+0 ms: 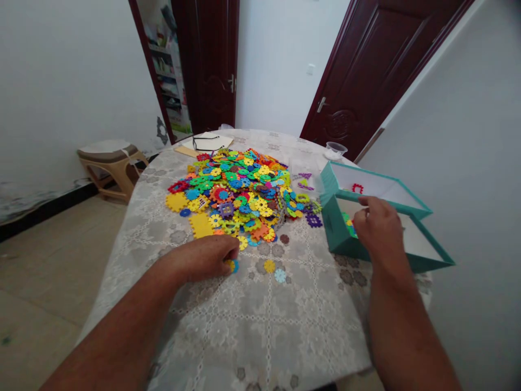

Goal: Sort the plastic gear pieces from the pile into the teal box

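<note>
Noted: the left hand (201, 259) rests at the near edge of the heap of plastic snowflake pieces (240, 190), its grip pressed together on a small blue-and-yellow piece (233, 266). That piece is roundish, with no clear long axis, and lies just ahead of the fingertips, on the worktop (264, 331). The left hand is nearer the heap. The right hand (378, 228) hangs over the teal box (331, 231), fingers curled above the coloured pieces (349, 225) in its tray; whether that grip holds anything, I cannot tell. Patterned cloth (309, 293) spreads between the hands.
</note>
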A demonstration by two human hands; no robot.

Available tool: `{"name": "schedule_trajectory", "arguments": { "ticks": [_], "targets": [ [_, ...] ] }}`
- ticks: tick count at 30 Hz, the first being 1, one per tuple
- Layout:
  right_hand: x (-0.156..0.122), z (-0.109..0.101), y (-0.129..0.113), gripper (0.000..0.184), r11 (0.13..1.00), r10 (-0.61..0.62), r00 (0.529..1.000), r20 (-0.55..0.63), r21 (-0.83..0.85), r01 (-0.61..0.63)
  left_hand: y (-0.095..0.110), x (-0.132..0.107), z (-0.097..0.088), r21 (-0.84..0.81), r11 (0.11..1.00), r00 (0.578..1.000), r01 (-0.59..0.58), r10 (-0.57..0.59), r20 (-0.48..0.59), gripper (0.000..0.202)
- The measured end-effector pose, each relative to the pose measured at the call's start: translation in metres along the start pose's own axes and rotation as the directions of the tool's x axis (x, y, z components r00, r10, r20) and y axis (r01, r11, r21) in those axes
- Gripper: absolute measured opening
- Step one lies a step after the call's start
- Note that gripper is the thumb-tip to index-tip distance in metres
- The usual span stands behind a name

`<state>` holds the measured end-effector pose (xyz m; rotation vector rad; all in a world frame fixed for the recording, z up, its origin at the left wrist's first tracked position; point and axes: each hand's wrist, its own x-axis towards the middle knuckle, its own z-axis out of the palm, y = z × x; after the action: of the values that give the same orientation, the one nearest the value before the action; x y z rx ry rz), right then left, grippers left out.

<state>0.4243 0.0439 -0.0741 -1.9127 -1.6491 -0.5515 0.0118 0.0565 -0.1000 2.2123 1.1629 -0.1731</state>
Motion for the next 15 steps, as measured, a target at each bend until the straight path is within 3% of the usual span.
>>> {"name": "schedule_trajectory", "arguments": {
  "ticks": [2, 3, 4, 5, 7, 8, 10, 15],
  "targets": [
    [-0.005, -0.008, -0.021, 0.025, 0.978, -0.129, 0.983, 0.134, 0.181, 0.103, 0.002, -0.001, 0.000, 0.011, 0.999, 0.999, -0.033, 0.034, -0.005, 0.012],
    [-0.009, -0.011, -0.033, 0.021, 0.945, -0.233, 0.937, 0.262, 0.289, 0.155, 0.004, -0.001, 0.000, 0.013, 0.998, 0.999, -0.054, 0.054, -0.009, 0.010],
    [-0.015, -0.014, -0.046, 0.019, 0.901, -0.350, 0.848, 0.398, 0.392, 0.188, 0.006, -0.001, 0.000, 0.012, 0.997, 0.997, -0.073, 0.073, -0.014, 0.008],
    [-0.023, -0.016, -0.058, 0.018, 0.857, -0.456, 0.729, 0.511, 0.473, 0.204, 0.008, -0.001, 0.000, 0.005, 0.996, 0.996, -0.090, 0.090, -0.018, 0.007],
    [-0.038, -0.016, -0.081, 0.023, 0.806, -0.576, 0.507, 0.641, 0.550, 0.220, 0.012, 0.000, 0.000, -0.024, 0.993, 0.993, -0.112, 0.112, -0.022, 0.009],
    [-0.045, -0.014, -0.090, 0.026, 0.798, -0.597, 0.439, 0.672, 0.555, 0.235, 0.014, 0.001, 0.001, -0.044, 0.992, 0.993, -0.120, 0.119, -0.023, 0.011],
    [-0.057, -0.010, -0.105, 0.027, 0.803, -0.596, 0.382, 0.707, 0.526, 0.279, 0.017, 0.003, 0.003, -0.081, 0.988, 0.991, -0.134, 0.132, -0.029, 0.015],
    [-0.066, -0.003, -0.118, 0.022, 0.805, -0.593, 0.345, 0.728, 0.516, 0.294, 0.022, 0.011, 0.012, -0.094, 0.977, 0.978, -0.190, 0.180, -0.109, 0.016]
  ]
}}
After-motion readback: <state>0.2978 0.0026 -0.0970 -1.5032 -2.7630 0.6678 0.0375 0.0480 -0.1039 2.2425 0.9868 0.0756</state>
